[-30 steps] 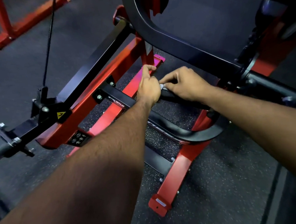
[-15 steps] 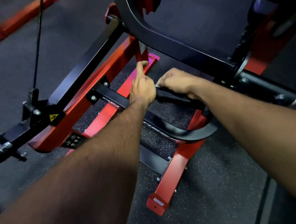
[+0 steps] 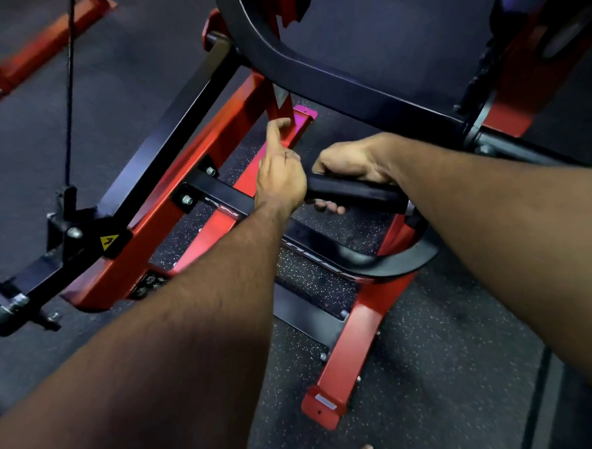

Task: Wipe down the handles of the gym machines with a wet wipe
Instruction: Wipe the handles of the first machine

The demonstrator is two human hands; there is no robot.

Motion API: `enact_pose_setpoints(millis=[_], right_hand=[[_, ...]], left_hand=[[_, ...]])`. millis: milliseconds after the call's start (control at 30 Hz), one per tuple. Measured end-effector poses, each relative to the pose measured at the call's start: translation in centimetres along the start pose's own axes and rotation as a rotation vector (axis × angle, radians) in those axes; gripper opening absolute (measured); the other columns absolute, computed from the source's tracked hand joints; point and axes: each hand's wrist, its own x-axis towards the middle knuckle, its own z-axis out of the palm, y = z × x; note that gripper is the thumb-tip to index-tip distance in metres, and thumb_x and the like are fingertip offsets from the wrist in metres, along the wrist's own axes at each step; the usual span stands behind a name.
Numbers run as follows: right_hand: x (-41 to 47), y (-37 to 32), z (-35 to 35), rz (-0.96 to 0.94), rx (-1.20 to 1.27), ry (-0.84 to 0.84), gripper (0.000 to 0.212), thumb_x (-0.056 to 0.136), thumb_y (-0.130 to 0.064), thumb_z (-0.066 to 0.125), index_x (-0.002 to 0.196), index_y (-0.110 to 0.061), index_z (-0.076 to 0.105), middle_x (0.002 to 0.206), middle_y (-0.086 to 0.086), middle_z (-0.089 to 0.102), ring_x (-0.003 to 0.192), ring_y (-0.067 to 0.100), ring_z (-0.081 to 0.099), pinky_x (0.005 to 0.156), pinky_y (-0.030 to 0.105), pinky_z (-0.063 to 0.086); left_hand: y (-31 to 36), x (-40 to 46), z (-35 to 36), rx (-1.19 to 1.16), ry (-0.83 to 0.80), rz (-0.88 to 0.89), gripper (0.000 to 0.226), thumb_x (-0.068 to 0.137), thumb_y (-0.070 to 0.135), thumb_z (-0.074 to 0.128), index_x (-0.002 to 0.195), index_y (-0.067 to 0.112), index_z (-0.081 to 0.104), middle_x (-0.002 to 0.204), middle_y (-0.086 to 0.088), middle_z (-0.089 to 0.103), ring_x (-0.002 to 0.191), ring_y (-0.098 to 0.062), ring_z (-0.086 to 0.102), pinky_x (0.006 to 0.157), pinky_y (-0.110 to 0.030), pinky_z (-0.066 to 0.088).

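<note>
1. since a second ago, right hand [image 3: 351, 161] has rolled over the top of the black handle [image 3: 354, 190] and now wraps it, knuckles up, fingertips [image 3: 326, 207] showing beneath the grip
2. left hand [image 3: 280, 180] has stayed at the near end of the same handle, its fingers curled around that end, thumb [image 3: 276, 132] lifted and pointing away toward the red frame [image 3: 215, 153]
3. whether either hand has the wet wipe in it cannot be told; no wipe shows in this view, and the small pale scrap seen between the hands a second ago is now hidden
4. the handle runs left to right across the middle of the view, a padded black bar sticking out from the machine, with both hands touching each other at its left end
5. below it a curved black bar [image 3: 375, 264] sweeps round, fixed to the red frame
6. a black cable [image 3: 70, 92] rises at the left from a black bracket bearing a yellow warning sticker [image 3: 109, 241]
7. dark speckled rubber floor [image 3: 432, 371] lies under everything, and both bare forearms reach in from the bottom edge
</note>
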Motion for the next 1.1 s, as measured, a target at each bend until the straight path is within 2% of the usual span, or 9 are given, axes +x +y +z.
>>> enact_pose_setpoints(millis=[133,233,367,433,567,733,900,967,1100], right_hand=[[-0.4,0.4,0.4,-0.151,-0.045,0.136,0.038,0.099,-0.008,0.028,0.083,0.004,0.06,0.07,0.019,0.064,0.052,0.025,0.06,0.046,0.028,0.051],[-1.7,2.0,-0.1,-0.269,-0.184,0.293,0.033,0.1,-0.006,0.036,0.085,0.007,0.062,0.061,0.015,0.068,0.049,0.024,0.066,0.044,0.027,0.052],[-5.0,5.8,-2.8,-0.243,-0.734,0.495,0.025,0.098,-0.011,0.049,0.078,-0.008,0.063,0.083,0.011,0.066,0.088,0.03,0.065,0.072,0.032,0.042],[-6.3,6.5,-2.6,-0.182,-0.71,0.578,0.033,0.102,-0.015,0.041,0.078,-0.007,0.062,0.085,0.008,0.059,0.094,0.028,0.06,0.071,0.03,0.034],[-6.5,5.5,-2.7,-0.158,-0.685,0.604,0.029,0.097,-0.019,0.046,0.078,-0.008,0.066,0.082,0.007,0.065,0.084,0.028,0.06,0.074,0.03,0.045],[-3.2,1.4,1.0,-0.348,-0.681,0.659,0.024,0.094,-0.025,0.052,0.074,-0.014,0.059,0.083,0.012,0.063,0.078,0.031,0.06,0.071,0.029,0.044],[-2.1,2.7,3.0,-0.633,-0.778,0.74,0.017,0.099,-0.027,0.051,0.098,-0.023,0.067,0.097,0.008,0.073,0.089,0.033,0.068,0.069,0.034,0.049],[-3.7,5.2,3.0,-0.758,-0.907,0.784,0.03,0.102,-0.034,0.046,0.117,-0.023,0.069,0.118,0.005,0.072,0.106,0.029,0.069,0.081,0.041,0.058],[-6.1,9.0,2.1,-0.74,-1.065,0.798,0.036,0.104,-0.021,0.048,0.137,-0.012,0.06,0.145,0.01,0.056,0.13,0.024,0.057,0.107,0.043,0.049]], left_hand=[[0.0,0.1,0.0,0.008,-0.019,0.001,0.058,0.093,0.004,0.034,0.141,0.034,0.045,0.094,0.005,0.06,0.093,-0.018,0.057,0.081,-0.033,0.041],[0.1,0.2,-0.2,0.014,-0.029,0.001,0.065,0.088,0.002,0.031,0.142,0.038,0.044,0.11,-0.001,0.066,0.1,-0.027,0.062,0.085,-0.04,0.05],[0.1,0.2,-0.3,-0.003,-0.061,-0.001,0.063,0.093,0.002,0.028,0.142,0.039,0.043,0.103,-0.001,0.064,0.07,-0.016,0.055,0.063,-0.036,0.05],[0.1,0.2,-0.3,-0.006,-0.058,0.006,0.063,0.093,0.002,0.028,0.143,0.038,0.042,0.11,-0.004,0.065,0.069,-0.014,0.055,0.06,-0.031,0.047],[-0.2,0.3,-0.1,-0.027,-0.056,0.009,0.061,0.094,0.002,0.029,0.143,0.037,0.043,0.094,-0.001,0.061,0.066,-0.015,0.052,0.055,-0.032,0.046],[-0.5,0.8,0.2,-0.026,-0.038,-0.002,0.062,0.09,0.004,0.032,0.14,0.038,0.045,0.09,0.002,0.063,0.077,-0.019,0.058,0.063,-0.031,0.046],[-0.3,0.8,0.0,0.024,-0.045,-0.031,0.061,0.092,0.005,0.031,0.142,0.038,0.041,0.082,0.005,0.062,0.077,-0.019,0.061,0.066,-0.032,0.045],[-0.3,0.7,-0.1,0.03,-0.058,-0.017,0.061,0.092,0.005,0.032,0.142,0.038,0.04,0.087,0.003,0.066,0.078,-0.02,0.061,0.066,-0.03,0.046],[-0.5,1.0,-0.3,0.075,-0.075,0.019,0.058,0.095,0.007,0.03,0.143,0.038,0.038,0.096,0.0,0.068,0.081,-0.021,0.061,0.068,-0.03,0.053]])
